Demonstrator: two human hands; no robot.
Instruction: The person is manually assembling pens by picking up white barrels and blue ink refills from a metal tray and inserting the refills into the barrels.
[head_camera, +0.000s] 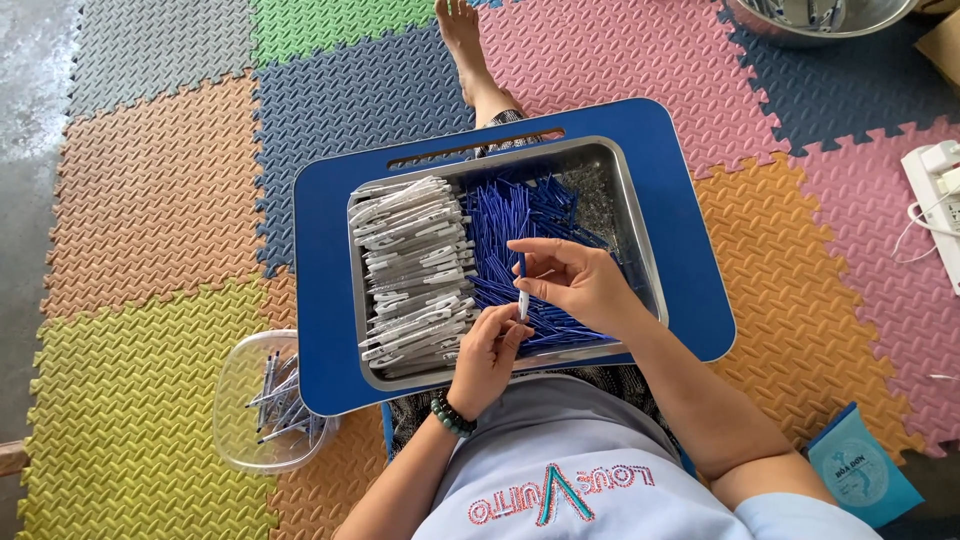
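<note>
- Head view looks straight down on a person seated on a floor of coloured foam mats (150, 190), with a blue lap table (330, 300) across the legs.
- On the lap table sits a metal tray (640, 250); its left half is stacked with grey pen barrels (415, 270), its middle and right hold a heap of blue refills (510, 215).
- Right hand (575, 285) is over the tray, fingers pinched around a pen part (522, 290) that stands nearly upright, blue above and white at its lower end.
- Left hand (490, 350) is just below it, fingers curled in toward the white tip; whether it touches or grips that tip I cannot tell. A dark bead bracelet (450, 415) circles that wrist.
- The pen part is held between the two hands, just above the refills near the tray's front edge.
- A clear plastic tub (240, 390) with a few pens (280, 405) inside stands on the mat beside the lap table's left corner.
- A bare foot (462, 35) stretches out beyond the table.
- A metal bowl (820, 25) sits at the top right edge, well apart from the tray.
- A white power strip (940, 200) lies at the right edge, and a light blue packet (862, 478) lies on the mat near the person's right elbow.
</note>
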